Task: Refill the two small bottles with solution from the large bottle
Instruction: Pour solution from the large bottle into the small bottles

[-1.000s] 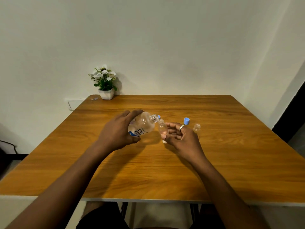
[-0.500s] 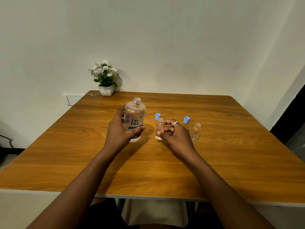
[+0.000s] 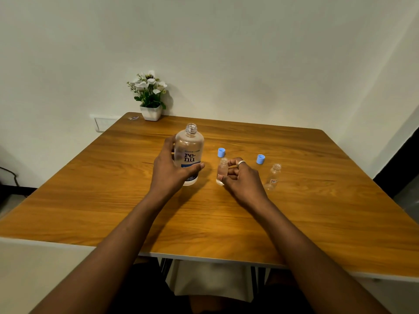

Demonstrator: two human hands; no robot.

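The large clear bottle (image 3: 190, 148) with a "re-nu" label stands upright and uncapped on the wooden table (image 3: 226, 223). My left hand (image 3: 169, 172) grips it around the lower body. Just to its right a small clear bottle (image 3: 222, 169), also uncapped, stands on the table, and my right hand (image 3: 241, 180) holds it between thumb and curled fingers. A second small bottle (image 3: 273, 176) stands open and untouched further right. Two blue caps lie behind them: one cap (image 3: 221, 152) near the held small bottle, the other cap (image 3: 260, 159) between the two small bottles.
A small white pot of white flowers (image 3: 150, 96) sits at the table's far left corner against the wall. A wall socket (image 3: 104, 123) is left of that corner. The table's front edge (image 3: 204, 257) runs just above my lap.
My left hand has turned the large bottle from tipped over the small bottle back to upright and set it down on the table. My right hand lowered the small bottle to the table.
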